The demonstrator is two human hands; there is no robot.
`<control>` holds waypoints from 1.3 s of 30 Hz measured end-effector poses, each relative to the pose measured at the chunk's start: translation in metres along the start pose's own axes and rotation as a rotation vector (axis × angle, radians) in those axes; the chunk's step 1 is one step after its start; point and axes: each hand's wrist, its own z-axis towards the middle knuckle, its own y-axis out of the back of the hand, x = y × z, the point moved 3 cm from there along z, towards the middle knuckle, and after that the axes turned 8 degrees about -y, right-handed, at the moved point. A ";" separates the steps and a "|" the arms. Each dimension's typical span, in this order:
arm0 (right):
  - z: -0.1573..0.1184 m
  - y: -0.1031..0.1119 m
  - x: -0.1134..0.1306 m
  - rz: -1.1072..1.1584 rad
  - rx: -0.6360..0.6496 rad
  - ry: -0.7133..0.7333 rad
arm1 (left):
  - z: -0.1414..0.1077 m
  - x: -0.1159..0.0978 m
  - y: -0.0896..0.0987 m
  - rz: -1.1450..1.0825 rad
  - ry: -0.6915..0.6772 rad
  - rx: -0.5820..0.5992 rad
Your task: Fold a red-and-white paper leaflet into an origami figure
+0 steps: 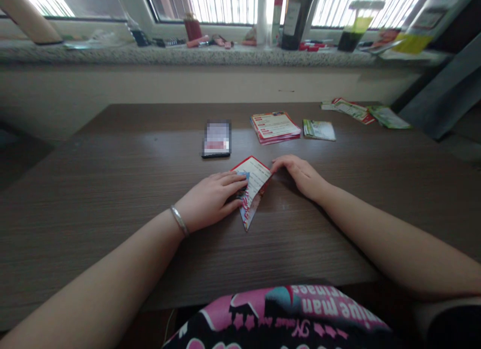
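A fold seems in hand: on the table (124, 198), the left hand (212, 201) lies flat on the paper (259, 176), the right hand (300, 176) has bent fingers at its right corner, pinching or not I cannot tell, and creasing likely needs aligned edges.

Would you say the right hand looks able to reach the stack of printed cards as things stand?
Probably yes: the right hand only has its fingertips at the corner of the folded paper, and nothing visible stands between it and the stack of printed cards.
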 end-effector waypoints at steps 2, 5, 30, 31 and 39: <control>-0.001 0.002 0.002 0.012 -0.002 0.016 | 0.000 0.000 0.000 0.011 0.003 0.009; -0.002 0.003 0.005 -0.019 0.034 0.039 | 0.001 0.000 0.000 0.018 -0.007 0.014; -0.009 -0.012 0.011 -0.440 0.275 0.274 | -0.001 0.013 -0.008 -0.018 0.136 -0.019; -0.009 -0.011 0.012 -0.449 0.276 0.272 | -0.001 0.014 -0.008 -0.015 0.148 -0.028; -0.010 -0.010 0.017 -0.491 0.283 0.269 | 0.002 0.015 -0.007 -0.062 0.179 -0.102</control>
